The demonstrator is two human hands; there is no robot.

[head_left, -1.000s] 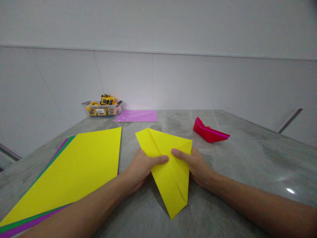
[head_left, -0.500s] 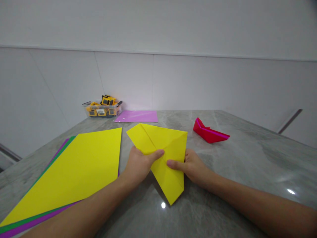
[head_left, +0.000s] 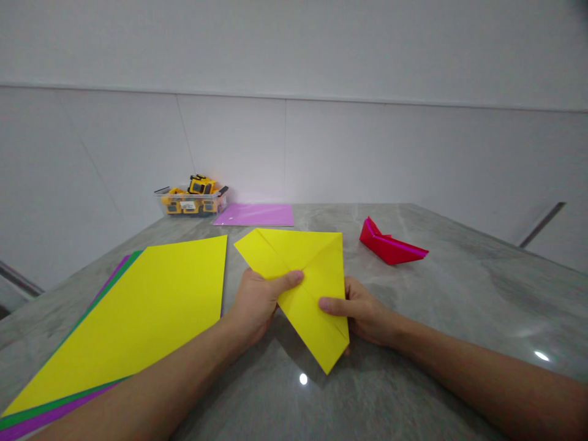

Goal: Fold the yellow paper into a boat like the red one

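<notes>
A folded yellow paper (head_left: 316, 251) with diagonal creases is held up over the grey table, its lower corner pointing down. My left hand (head_left: 266, 297) grips its left edge, thumb on top near the centre and fingers hidden underneath. On the right edge, my right hand (head_left: 356, 309) pinches the paper, thumb lying on its face and the other fingers mostly behind it. A red folded paper boat (head_left: 390, 245) with pink edges rests on the table to the right.
Large yellow, green and purple sheets (head_left: 151, 306) are stacked at the left of the grey table (head_left: 441, 380). Farther back are a clear box (head_left: 190, 202) of yellow toy vehicles and a flat pink sheet (head_left: 255, 215). A wall stands behind.
The yellow paper looks flatter, and its lower corner has swung slightly right. My right thumb has shifted a little to the right on it. My left hand still holds the left edge.
</notes>
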